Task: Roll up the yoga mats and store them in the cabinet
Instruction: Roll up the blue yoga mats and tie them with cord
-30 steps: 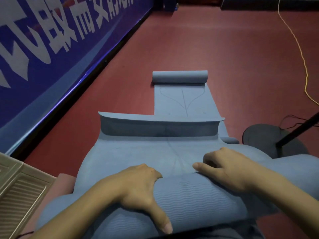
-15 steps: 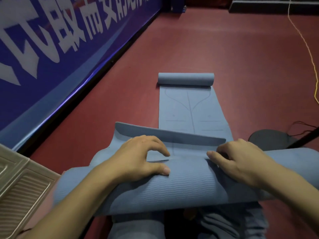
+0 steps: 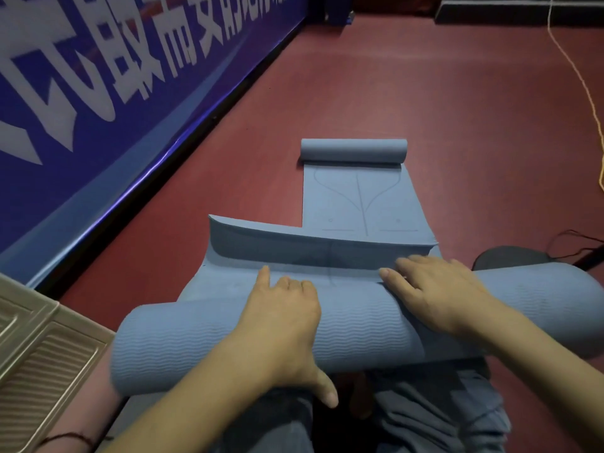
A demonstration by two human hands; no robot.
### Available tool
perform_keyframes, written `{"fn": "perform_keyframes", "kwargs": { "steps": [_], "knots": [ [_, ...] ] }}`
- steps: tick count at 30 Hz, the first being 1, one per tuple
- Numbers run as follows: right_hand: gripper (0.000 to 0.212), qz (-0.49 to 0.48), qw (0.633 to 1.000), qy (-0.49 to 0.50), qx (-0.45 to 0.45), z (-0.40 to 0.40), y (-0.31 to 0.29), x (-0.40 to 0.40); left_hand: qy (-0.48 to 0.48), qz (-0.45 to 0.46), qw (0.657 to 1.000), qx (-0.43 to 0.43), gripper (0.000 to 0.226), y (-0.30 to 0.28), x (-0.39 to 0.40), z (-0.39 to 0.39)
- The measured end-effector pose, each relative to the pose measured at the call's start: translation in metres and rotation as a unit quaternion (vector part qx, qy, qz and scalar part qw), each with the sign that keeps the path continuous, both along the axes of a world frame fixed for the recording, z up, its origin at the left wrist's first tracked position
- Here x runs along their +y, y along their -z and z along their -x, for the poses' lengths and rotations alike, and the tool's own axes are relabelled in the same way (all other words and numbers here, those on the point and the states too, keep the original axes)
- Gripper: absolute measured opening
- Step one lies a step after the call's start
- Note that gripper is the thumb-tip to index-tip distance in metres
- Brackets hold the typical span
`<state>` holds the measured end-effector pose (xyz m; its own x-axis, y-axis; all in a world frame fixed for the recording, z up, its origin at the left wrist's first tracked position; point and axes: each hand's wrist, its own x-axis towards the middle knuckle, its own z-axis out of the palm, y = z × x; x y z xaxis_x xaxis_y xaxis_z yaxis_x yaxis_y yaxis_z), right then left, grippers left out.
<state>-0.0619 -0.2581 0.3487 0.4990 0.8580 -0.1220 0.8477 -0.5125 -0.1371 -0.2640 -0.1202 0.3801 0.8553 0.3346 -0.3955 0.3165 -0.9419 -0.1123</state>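
Observation:
A thick blue yoga mat roll (image 3: 196, 338) lies across the floor right in front of me. Its unrolled tail (image 3: 294, 253) stretches a short way ahead and ends in an upturned edge. My left hand (image 3: 287, 322) wraps over the top of the roll, thumb down its near side. My right hand (image 3: 434, 289) presses on the roll's front with fairly straight fingers. Further ahead, a second blue mat (image 3: 356, 201) lies partly flat, with its far end rolled up (image 3: 353, 151). The tail of the near mat overlaps it.
A blue banner wall (image 3: 98, 93) runs along the left. A beige ribbed panel (image 3: 36, 361) sits at the lower left. A dark round stand base (image 3: 510, 256) with black cables is at the right, and a yellow cord (image 3: 585, 86) trails over the red floor (image 3: 425, 93).
The roll has moved forward over the tail, which is now shorter. Both hands have shifted on top of it, the left dropping its thumb to the near side.

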Motion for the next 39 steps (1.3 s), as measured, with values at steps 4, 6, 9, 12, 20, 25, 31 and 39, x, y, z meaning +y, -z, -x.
{"fn": "perform_keyframes", "kwargs": {
  "steps": [4,6,9,12,20,25,31,39],
  "knots": [
    [0.046,-0.036,0.999,0.038,0.002,-0.004,-0.001,0.002,-0.01,-0.012,1.0,0.0,0.122,0.01,-0.002,-0.01],
    [0.047,-0.009,0.999,0.032,0.022,-0.006,-0.006,0.003,-0.013,0.021,0.999,-0.042,0.106,0.014,0.004,-0.008],
    [0.049,0.035,0.998,0.023,0.051,-0.007,-0.015,0.005,-0.017,0.028,0.996,-0.084,0.09,0.016,0.005,-0.004],
    [0.05,0.073,0.994,0.037,0.073,-0.009,-0.015,0.007,-0.015,0.019,0.997,-0.072,0.086,0.009,0.003,-0.007],
    [0.07,0.195,0.966,0.043,0.166,-0.004,-0.023,0.014,-0.03,0.095,0.995,0.017,0.086,-0.02,0.012,-0.006],
    [0.07,0.24,0.944,0.044,0.223,0.005,-0.028,0.005,-0.057,0.216,0.973,0.055,0.082,-0.024,0.013,0.004],
    [0.062,0.233,0.935,0.035,0.266,0.023,-0.014,-0.013,-0.041,0.31,0.946,0.086,0.065,-0.009,0.006,0.018],
    [0.054,0.031,0.996,0.071,0.043,0.029,-0.015,-0.024,0.012,0.321,0.947,0.029,0.093,0.011,0.021,0.015]
  ]
}}
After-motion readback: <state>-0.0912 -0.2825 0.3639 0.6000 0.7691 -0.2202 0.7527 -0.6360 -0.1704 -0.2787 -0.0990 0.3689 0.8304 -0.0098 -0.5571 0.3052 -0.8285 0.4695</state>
